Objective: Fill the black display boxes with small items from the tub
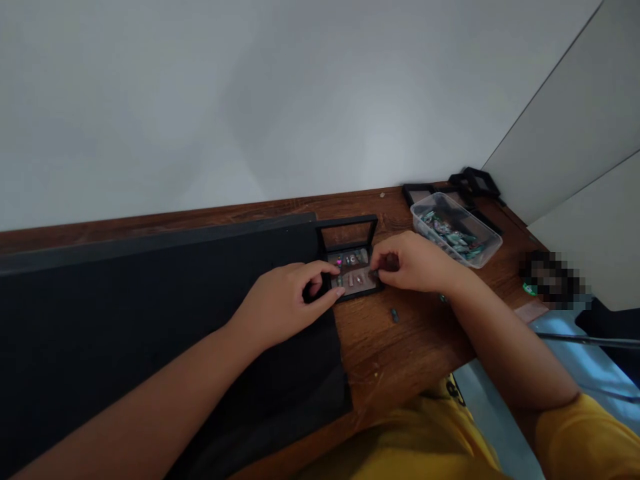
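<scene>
A small black case (357,292) with its framed, windowed lid (376,230) raised lies at the edge of the black mat. Inside it, several small shiny pieces (351,280) sit in rows, one of them bright pink. My left hand (280,300) grips the left side of the case, index finger and thumb reaching over its edge. At the right side of the case, my right hand (413,262) is closed in a pinch; whatever its fingertips hold is too small to make out. A small dark greenish piece (395,315) lies on the wood just in front.
A clear plastic tub (493,250) of small greenish packets stands to the right. Behind it are several black framed cases (483,181) against the wall. The black mat (125,320) covers the left of the wooden table (395,353). A person's blurred head (553,280) shows at far right.
</scene>
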Demonstrator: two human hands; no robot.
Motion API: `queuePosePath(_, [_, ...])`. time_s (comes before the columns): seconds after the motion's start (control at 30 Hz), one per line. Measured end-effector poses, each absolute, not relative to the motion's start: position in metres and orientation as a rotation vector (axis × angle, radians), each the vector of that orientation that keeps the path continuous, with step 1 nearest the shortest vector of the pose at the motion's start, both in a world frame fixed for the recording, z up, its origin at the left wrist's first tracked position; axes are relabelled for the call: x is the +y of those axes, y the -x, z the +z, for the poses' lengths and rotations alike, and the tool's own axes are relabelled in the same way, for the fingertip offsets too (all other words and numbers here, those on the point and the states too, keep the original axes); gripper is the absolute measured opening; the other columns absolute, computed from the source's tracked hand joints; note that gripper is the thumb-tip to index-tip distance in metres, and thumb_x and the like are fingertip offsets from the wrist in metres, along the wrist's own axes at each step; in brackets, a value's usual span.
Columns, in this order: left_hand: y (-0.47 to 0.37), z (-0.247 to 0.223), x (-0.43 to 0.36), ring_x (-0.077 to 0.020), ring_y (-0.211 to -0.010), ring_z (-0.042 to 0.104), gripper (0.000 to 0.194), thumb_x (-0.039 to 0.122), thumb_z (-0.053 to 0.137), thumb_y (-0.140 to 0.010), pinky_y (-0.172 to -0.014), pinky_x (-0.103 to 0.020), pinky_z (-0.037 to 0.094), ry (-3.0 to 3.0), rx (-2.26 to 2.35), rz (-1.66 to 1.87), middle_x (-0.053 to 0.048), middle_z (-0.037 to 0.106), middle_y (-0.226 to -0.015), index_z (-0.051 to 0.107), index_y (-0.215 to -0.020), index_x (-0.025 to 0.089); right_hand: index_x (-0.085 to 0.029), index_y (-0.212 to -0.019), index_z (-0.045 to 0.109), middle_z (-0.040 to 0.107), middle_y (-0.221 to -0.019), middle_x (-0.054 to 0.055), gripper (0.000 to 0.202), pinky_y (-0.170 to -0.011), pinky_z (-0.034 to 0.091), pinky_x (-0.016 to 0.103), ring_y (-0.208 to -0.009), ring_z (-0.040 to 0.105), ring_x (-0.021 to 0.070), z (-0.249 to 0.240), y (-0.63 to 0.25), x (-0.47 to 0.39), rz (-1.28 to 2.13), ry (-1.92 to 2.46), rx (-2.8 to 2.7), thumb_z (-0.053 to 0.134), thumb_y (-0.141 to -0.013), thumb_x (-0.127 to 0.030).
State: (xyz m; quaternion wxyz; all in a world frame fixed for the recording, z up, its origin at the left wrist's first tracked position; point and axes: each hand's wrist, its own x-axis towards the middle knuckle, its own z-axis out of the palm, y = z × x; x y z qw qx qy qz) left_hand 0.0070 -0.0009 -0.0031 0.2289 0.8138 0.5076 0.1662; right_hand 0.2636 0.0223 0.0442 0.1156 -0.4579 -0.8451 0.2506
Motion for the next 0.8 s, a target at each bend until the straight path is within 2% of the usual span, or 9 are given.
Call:
queuePosePath(0.13, [-0.006, -0.004, -0.001, -0.0175, -0.06, 0.053, 0.045, 0.06, 0.054, -0.088, -0.062, -0.032, 0.038, -2.233, 1.395, 0.456, 0.002, 0.059, -0.069, 0.076, -0.109, 0.026, -0.018, -0.086, 0.076, 0.073, -0.078, 0.0, 0.017, -0.069, 0.037, 0.026, -0.07, 0.06, 0.0131, 0.046, -0.266, 0.021, 0.735, 1.364, -2.505, 0.067, -0.076, -0.007])
queuePosePath(0.43, [-0.006, -0.003, -0.001, -0.0172, -0.06, 0.053, 0.043, 0.059, 0.054, -0.089, -0.061, -0.031, 0.039, -2.251, 1.389, 0.462, 0.002, 0.06, -0.069, 0.076, -0.109, 0.027, -0.018, -0.118, 0.073, 0.078, -0.098, 0.002, 0.047, -0.07, 0.041, 0.027, -0.075, 0.063, 0.015, 0.056, -0.271, 0.017, 0.867, 1.353, -2.617, 0.068, -0.073, -0.005])
queuePosePath(0.63, [-0.005, -0.003, -0.001, -0.0177, -0.06, 0.054, 0.042, 0.058, 0.055, -0.09, -0.061, -0.031, 0.04, -2.257, 1.393, 0.452, 0.002, 0.06, -0.069, 0.076, -0.109, 0.027, -0.019, -0.117, 0.072, 0.076, -0.099, 0.003, 0.044, -0.069, 0.04, 0.027, -0.074, 0.062, 0.0152, 0.057, -0.273, 0.018, 0.924, 1.406, -2.611, 0.083, -0.075, -0.016])
queuePosePath(0.8, [-0.006, -0.003, -0.001, -0.0175, -0.059, 0.054, 0.045, 0.06, 0.054, -0.09, -0.061, -0.031, 0.039, -2.241, 1.395, 0.442, 0.002, 0.06, -0.069, 0.076, -0.11, 0.027, -0.019, -0.116, 0.072, 0.075, -0.098, 0.002, 0.045, -0.071, 0.041, 0.027, -0.078, 0.064, 0.0158, 0.056, -0.27, 0.018, 0.933, 1.474, -2.606, 0.086, -0.074, -0.012])
